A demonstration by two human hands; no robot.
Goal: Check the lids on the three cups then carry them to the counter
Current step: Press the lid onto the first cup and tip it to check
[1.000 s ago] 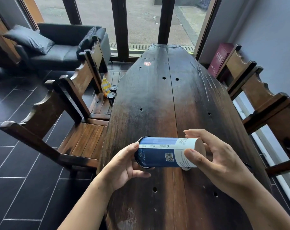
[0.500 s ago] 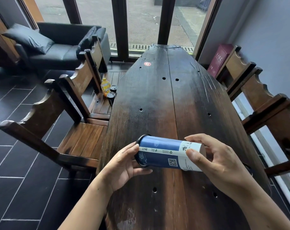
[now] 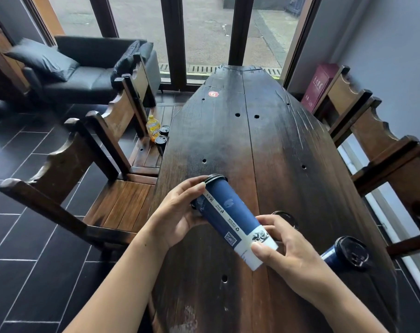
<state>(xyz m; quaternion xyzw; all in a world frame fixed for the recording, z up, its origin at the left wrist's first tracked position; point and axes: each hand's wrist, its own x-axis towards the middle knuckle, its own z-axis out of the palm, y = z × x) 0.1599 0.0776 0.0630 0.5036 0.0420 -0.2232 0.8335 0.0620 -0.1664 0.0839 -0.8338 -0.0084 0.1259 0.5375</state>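
Observation:
I hold a tall blue and white paper cup (image 3: 230, 217) with a black lid tilted over the dark wooden table (image 3: 264, 145), lid end pointing up and away. My left hand (image 3: 177, 215) grips it near the lid; my right hand (image 3: 283, 246) holds its white base. A second blue cup (image 3: 346, 254) with a black lid stands on the table to the right of my right hand. The black lid of a third cup (image 3: 284, 217) peeks out just behind my right hand.
Heavy wooden chairs (image 3: 67, 188) line the table's left and right sides. On the far left chair seat stand a yellow bottle (image 3: 153, 127) and two dark cans (image 3: 161, 140). A black sofa (image 3: 89, 66) and a maroon box (image 3: 318, 85) lie beyond.
The cup has swung from lying crosswise to a diagonal tilt, lid end up and away. My right hand dropped lower, uncovering the two other cups on the right.

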